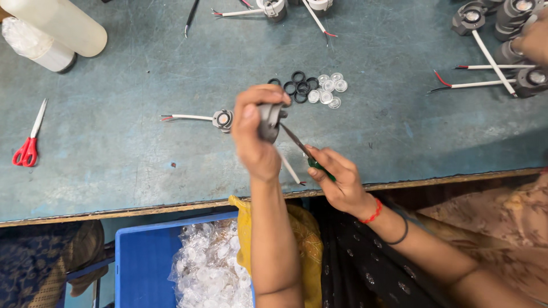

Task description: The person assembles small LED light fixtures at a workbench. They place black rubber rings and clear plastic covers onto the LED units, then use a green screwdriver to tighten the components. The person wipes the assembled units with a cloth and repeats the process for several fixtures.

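Blue crate (142,256) bottom left holds a clear bag of small clear lenses (208,271); two white cylinders (54,28) lie upper left. Centre frame, left hand (255,134) fingers wrapped around grey lamp housing (269,121), right hand (337,177) pinching green-handled screwdriver (305,153) with its tip at the housing. Worn teal table (125,142): black rings (297,86), clear lenses, red scissors (28,142) at left.

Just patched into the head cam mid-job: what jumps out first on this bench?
At centre, the left hand holds a small grey lamp housing while the right hand works a green-handled screwdriver into it. Just behind them, on the blue-green table, lies a cluster of black rings beside clear lenses. Red-handled scissors lie at the far left.
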### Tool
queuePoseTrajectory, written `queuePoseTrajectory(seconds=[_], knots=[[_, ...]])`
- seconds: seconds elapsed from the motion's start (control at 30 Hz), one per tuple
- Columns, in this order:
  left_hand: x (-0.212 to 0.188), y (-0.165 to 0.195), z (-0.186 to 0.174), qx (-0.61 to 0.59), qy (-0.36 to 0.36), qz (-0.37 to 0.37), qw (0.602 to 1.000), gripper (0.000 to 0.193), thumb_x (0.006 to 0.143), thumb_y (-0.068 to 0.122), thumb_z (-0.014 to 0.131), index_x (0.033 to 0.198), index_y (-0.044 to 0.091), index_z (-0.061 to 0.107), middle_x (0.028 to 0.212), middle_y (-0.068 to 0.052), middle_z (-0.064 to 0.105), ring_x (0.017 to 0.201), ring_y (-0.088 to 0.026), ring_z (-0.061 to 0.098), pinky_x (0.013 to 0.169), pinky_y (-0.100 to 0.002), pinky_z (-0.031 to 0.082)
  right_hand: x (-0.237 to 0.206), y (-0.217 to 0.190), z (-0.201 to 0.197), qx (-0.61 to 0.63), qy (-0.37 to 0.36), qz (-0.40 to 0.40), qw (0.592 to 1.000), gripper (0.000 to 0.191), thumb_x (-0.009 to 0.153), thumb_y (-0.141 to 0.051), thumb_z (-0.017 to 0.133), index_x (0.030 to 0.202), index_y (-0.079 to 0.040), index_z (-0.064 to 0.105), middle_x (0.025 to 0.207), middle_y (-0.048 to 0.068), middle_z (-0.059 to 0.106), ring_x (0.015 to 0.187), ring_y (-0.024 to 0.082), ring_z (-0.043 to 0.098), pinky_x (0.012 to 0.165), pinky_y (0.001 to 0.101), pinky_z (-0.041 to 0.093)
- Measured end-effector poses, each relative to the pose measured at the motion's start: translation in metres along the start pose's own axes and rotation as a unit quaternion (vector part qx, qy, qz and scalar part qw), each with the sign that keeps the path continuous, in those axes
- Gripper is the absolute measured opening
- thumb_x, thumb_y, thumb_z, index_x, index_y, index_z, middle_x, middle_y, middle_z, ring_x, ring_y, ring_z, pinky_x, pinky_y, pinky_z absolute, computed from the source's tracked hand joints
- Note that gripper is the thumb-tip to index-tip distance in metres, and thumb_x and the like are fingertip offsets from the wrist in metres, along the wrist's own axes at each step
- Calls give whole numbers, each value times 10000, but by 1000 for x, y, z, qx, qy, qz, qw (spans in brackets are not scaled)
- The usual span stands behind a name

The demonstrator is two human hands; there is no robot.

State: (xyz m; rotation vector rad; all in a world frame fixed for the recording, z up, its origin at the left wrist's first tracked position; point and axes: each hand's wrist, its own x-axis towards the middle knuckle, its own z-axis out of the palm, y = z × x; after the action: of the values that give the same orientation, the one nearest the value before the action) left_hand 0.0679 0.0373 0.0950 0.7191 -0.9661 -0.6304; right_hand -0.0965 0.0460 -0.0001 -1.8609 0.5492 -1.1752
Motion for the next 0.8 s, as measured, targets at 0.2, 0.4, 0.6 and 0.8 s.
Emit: queuePoseTrajectory(seconds=[0.2, 0.4, 0.6, 0.8], knots=[[1, -4, 8, -8, -19, -15, 1000, 349, 1085, 258, 418, 1093, -44, 594, 1076, -196, 630, 983, -232, 595, 949, -339, 460, 11, 23, 3, 23, -8, -17, 1000, 408, 989, -34, 663, 1385, 6, 575, 943, 98, 612, 802, 188, 572, 736, 289, 491], [-10, 0, 9, 62, -28, 5, 998, 357, 1080, 254, 436, 1058, -53, 617, 1089, -178, 635, 1006, -217, 594, 970, -334, 469, 22, 26, -8, -1, -44, -38, 998, 374, 1013, -23, 646, 1378, -1, 571, 1011, 108, 634, 876, 199, 626, 787, 308, 529], [-13, 6, 12, 58, -33, 20, 998, 354, 1087, 252, 442, 1061, -54, 618, 1088, -161, 641, 970, -200, 573, 927, -315, 457, 22, 22, -8, 8, -63, -44, 997, 389, 1011, -26, 659, 1387, -3, 564, 994, 98, 612, 848, 197, 595, 763, 291, 511], [-7, 7, 12, 31, -7, -18, 999, 365, 1095, 232, 398, 1073, -63, 612, 1096, -174, 637, 1028, -225, 598, 1002, -338, 471, 24, 24, -7, 23, -70, -25, 997, 381, 1024, -29, 639, 1394, 11, 556, 999, 87, 621, 852, 184, 590, 763, 292, 505]])
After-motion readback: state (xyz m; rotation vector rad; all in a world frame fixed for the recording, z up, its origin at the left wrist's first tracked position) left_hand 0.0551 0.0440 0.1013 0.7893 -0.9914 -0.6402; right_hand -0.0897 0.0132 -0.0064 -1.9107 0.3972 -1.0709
